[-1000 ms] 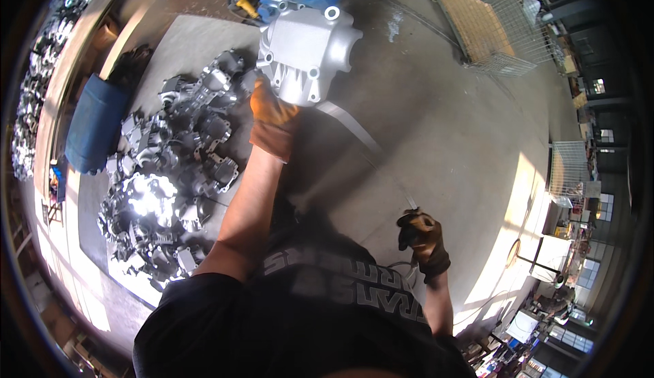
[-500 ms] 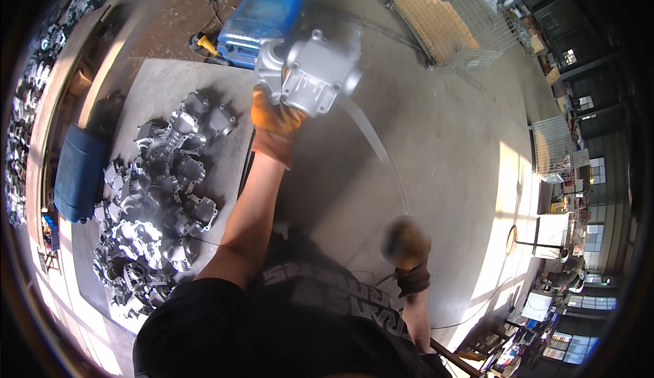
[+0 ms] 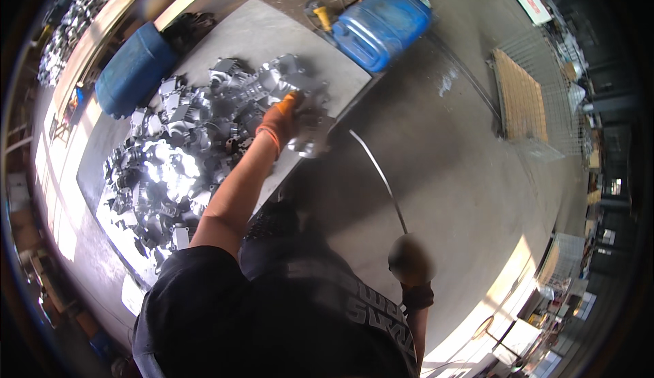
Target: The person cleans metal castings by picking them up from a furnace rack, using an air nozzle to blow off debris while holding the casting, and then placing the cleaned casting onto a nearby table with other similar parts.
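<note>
My left hand, in an orange work glove, is closed on a grey cast-metal housing that is smeared by motion. It is over the near right edge of a heap of similar castings on a grey sheet-topped surface. Low on the right, my right hand, gloved and blurred, is closed around the near end of a long, thin, slightly curved metal rod. The rod's far end points toward the casting and is apart from it. What the rod is fixed to inside that hand is hidden.
A blue plastic jerrycan stands past the sheet's far corner, beside a yellow-handled tool. Another blue drum lies left of the heap. A wire-mesh cage stands on the concrete floor at right.
My left hand has brought the casting from up in front, near the jerrycan, down to the heap's edge. The view has turned left. My right hand still grips the rod.
</note>
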### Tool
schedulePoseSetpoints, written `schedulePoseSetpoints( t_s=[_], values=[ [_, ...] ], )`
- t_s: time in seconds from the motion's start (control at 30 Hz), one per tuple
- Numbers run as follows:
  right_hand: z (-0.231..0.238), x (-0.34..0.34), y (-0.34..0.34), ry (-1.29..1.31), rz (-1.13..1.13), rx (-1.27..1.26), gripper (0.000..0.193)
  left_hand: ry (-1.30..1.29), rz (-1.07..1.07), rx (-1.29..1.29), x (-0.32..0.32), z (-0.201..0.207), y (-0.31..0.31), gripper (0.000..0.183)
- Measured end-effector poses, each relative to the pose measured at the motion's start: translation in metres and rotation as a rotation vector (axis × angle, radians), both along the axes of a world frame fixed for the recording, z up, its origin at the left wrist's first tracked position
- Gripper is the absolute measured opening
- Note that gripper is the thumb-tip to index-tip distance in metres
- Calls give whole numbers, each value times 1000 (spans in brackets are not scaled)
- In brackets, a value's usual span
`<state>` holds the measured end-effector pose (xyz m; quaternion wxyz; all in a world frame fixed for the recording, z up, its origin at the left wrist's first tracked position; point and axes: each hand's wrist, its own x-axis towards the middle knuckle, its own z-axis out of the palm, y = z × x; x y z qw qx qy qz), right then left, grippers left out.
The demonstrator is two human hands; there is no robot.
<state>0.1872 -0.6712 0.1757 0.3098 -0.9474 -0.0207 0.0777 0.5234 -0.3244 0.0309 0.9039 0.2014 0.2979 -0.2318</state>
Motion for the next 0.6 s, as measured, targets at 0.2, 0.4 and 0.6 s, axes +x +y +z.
schedulePoseSetpoints(
  t_s=[0.2, 0.4, 0.6],
  values=[
    [-46, 52, 15, 13, 205, -103, 30, -167, -105, 1411, 75, -5, 131, 38],
    [14, 139, 76, 440, -96, 417, 32, -153, -633, 1848, 148, -35, 183, 35],
    [54, 250, 147, 431, -58, 166, 37, -112, -894, 1957, 115, -123, 167, 36]
  ],
)
